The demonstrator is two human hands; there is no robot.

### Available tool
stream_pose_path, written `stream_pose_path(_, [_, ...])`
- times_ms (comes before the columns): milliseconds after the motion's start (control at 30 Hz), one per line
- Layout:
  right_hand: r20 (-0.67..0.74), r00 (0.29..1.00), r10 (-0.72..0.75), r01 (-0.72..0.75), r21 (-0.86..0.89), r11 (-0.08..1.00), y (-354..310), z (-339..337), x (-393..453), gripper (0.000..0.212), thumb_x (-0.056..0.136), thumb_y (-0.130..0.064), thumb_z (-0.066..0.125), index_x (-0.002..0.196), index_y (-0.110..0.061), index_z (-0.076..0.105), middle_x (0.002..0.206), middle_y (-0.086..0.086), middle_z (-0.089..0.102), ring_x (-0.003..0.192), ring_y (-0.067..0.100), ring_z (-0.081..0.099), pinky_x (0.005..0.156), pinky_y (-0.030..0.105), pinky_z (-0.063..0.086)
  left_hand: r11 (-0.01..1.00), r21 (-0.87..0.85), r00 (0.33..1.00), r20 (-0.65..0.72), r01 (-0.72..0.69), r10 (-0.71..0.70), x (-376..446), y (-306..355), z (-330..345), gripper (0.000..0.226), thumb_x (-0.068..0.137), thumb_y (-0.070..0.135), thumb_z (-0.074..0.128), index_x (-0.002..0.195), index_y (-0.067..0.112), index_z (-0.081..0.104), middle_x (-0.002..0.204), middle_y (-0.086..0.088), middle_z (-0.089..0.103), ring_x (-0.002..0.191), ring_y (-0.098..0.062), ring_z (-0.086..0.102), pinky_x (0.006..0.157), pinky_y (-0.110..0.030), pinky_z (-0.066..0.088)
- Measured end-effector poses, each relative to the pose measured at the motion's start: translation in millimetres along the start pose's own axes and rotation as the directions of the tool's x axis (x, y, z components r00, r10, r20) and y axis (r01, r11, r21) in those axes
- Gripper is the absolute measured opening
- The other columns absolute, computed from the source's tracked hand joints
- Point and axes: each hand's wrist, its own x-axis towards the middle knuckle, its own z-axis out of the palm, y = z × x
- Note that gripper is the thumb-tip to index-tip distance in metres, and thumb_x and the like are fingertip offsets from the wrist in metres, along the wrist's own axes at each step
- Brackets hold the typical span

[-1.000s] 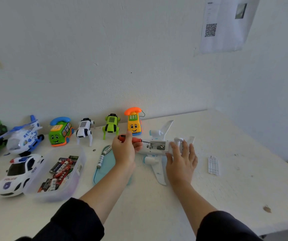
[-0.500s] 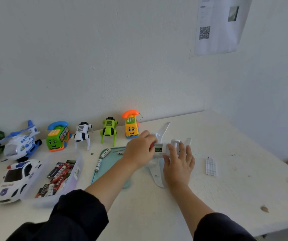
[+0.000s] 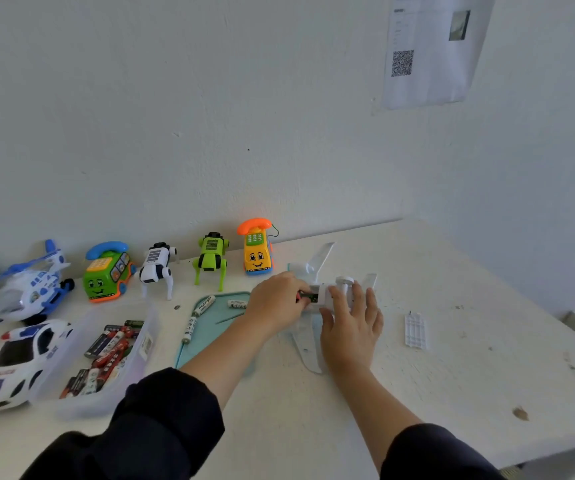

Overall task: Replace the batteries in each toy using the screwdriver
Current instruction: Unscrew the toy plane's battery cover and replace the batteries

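A battery on the teal tray reads "Heybright"; the police car says "POLICE". The toy plane lies belly-up on the desk, the right hand resting flat on it with straight fingers. The left hand curls at its battery bay; what it grips I cannot tell.

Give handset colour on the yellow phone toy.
Orange handset on the yellow smiling toy phone; head view.

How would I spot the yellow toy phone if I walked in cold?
Look along the white wall where a row of toys stands on the table. The yellow toy phone is the rightmost in that row, beside the green robot dog. Only it has an orange handset on top.
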Motion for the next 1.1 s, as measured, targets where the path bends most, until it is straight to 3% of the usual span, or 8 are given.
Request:
stream_pose_path(167, [0.013,1.0,0.001,-0.001,0.004,1.0,1,2,0,0.032,0.086,-0.019,0.065,0.118,-0.02,0.06,0.14,0.017,0.045,0.133,0.043,0.032,0.104,0.058,0.026,0.997,0.015,0.996,0.048,-0.07,0.07,9,4,3,0.023,0.093,0.031,0.05,0.103,0.036,0.069,0.088,0.004,0.049,0.091,-0.022,0.056,0.071,-0.034,0.047])
stream_pose_path(367, [-0.002,1.0,-0.005,0.005,-0.006,1.0,2,2,0,0.034,0.083,-0.017,0.069,0.116,-0.02,0.061,0.137,0.018,0.047,0.13,0.045,0.036,0.101,0.059,0.029,0.996,0.064,0.991,0.126,-0.061,0.053,20,3,2,0.024,0.087,0.029,0.051,0.097,0.032,0.073,0.087,0.001,0.065,0.083,-0.025,0.061,0.062,-0.03,0.046])
stream_pose_path(500, [0.006,1.0,-0.005,0.005,-0.004,1.0,2,1,0,0.034,0.085,-0.017,0.065,0.118,-0.02,0.059,0.14,0.017,0.044,0.133,0.043,0.031,0.104,0.058,0.026,0.996,0.057,0.988,0.143,-0.066,0.057,21,3,1,0.019,0.086,0.03,0.053,0.096,0.029,0.069,0.095,0.0,0.066,0.088,-0.025,0.06,0.072,-0.039,0.053])
stream_pose_path(600, [0.03,1.0,0.008,-0.008,0.007,1.0,2,1,-1,0.034,0.088,-0.018,0.062,0.121,-0.021,0.058,0.143,0.015,0.041,0.136,0.041,0.026,0.107,0.056,0.021,0.991,0.076,0.989,0.109,-0.107,0.099,21,0,5,0.02,0.088,0.031,0.051,0.097,0.027,0.069,0.095,0.0,0.062,0.087,-0.025,0.06,0.068,-0.037,0.051])
stream_pose_path(833, [-0.007,1.0,-0.002,0.002,-0.007,1.0,0,1,0,0.033,0.083,-0.017,0.069,0.115,-0.02,0.062,0.137,0.018,0.047,0.13,0.044,0.035,0.101,0.059,0.028,0.97,0.155,0.978,0.115,-0.189,0.172,19,-4,3,0.03,0.092,0.026,0.045,0.105,0.037,0.069,0.087,0.0,0.062,0.082,-0.025,0.058,0.057,-0.028,0.031])
stream_pose_path(1100, [0.04,0.999,0.006,-0.006,0.005,1.0,1,0,0,0.034,0.086,-0.017,0.065,0.119,-0.02,0.059,0.141,0.018,0.042,0.135,0.043,0.029,0.105,0.058,0.023,0.901,0.326,0.957,0.143,-0.287,0.253,25,3,-4,0.02,0.09,0.022,0.049,0.093,0.023,0.069,0.092,-0.004,0.064,0.083,-0.025,0.06,0.057,-0.028,0.028])
